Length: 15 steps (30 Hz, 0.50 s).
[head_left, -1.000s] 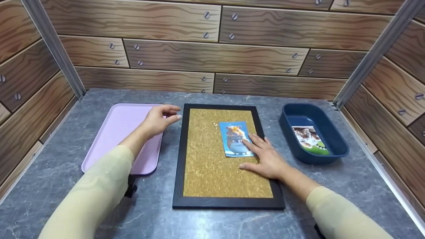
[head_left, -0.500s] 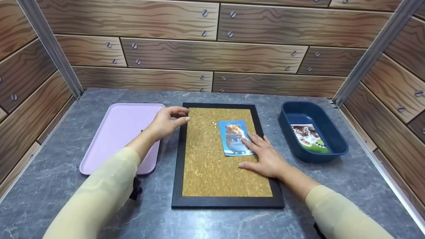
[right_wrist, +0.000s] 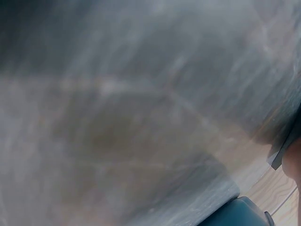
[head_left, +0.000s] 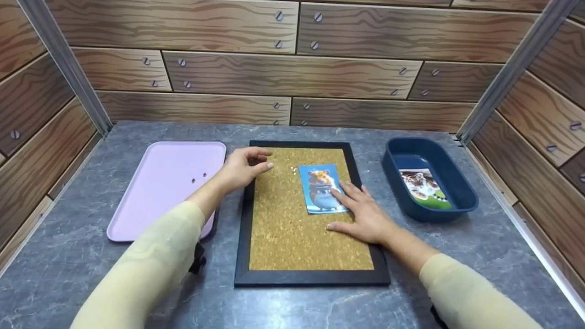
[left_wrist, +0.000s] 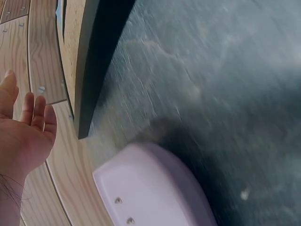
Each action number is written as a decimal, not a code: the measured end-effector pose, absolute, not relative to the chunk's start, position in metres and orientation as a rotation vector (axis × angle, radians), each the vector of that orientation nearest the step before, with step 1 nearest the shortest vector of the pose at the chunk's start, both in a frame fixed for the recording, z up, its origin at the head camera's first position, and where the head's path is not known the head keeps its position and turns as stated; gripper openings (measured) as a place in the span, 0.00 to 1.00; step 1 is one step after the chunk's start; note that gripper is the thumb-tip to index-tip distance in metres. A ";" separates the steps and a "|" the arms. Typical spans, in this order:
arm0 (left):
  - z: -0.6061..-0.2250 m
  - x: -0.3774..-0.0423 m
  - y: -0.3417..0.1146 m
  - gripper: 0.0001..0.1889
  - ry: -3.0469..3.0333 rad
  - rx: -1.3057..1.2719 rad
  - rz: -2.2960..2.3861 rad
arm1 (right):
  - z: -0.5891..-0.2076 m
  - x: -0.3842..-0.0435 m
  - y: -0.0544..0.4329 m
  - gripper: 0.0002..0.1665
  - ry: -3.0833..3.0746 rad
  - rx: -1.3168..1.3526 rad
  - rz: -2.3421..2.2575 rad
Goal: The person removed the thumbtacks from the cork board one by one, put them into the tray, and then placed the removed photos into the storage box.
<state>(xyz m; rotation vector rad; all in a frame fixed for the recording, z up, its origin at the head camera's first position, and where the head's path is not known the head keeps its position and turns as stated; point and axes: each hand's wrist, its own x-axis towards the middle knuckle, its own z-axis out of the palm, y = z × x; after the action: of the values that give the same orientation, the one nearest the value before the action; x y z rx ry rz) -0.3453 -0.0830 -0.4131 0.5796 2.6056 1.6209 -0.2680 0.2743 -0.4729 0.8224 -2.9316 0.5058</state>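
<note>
A card printed with a hamster (head_left: pixel 319 189) lies on a black-framed cork board (head_left: pixel 283 242). My right hand (head_left: pixel 363 214) rests flat on the board with fingers spread, its fingertips over the card's right edge. My left hand (head_left: pixel 242 169) hovers over the frame's upper left side, fingers loosely bent and thumb apart from them. Nothing shows between them. In the left wrist view that hand (left_wrist: pixel 23 136) appears at the left edge. Tiny pale bits (head_left: pixel 293 170) are on the cork left of the card. Two small dark bits (head_left: pixel 199 177) lie on the lilac tray (head_left: pixel 151 192).
A deep blue bin (head_left: pixel 457 201) stands on the right of the grey marbled table (head_left: pixel 292 308). Inside it lies another printed card (head_left: pixel 425 188). Walls (head_left: pixel 228 73) with a wood-plank print close in the back and both sides.
My left hand has moved right from the tray to over the frame's left side, uncovering the two dark bits. The right hand has stayed on the card. The view has shifted slightly.
</note>
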 end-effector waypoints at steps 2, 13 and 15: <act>-0.413 -0.346 -0.077 0.19 2.595 0.594 1.617 | -0.472 -0.267 0.274 0.59 -2.940 0.818 0.519; -0.414 -0.351 -0.051 0.23 2.566 0.630 1.597 | -0.471 -0.266 0.274 0.59 -2.937 0.815 0.514; -0.413 -0.352 -0.047 0.23 2.555 0.630 1.600 | -0.472 -0.266 0.274 0.59 -2.935 0.817 0.512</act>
<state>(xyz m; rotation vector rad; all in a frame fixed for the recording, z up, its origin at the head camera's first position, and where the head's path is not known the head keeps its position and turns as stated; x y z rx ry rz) -0.3521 -0.0473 -0.4134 0.6297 2.5552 1.6000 -0.2664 0.2738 -0.4715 0.8170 -2.9350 0.5118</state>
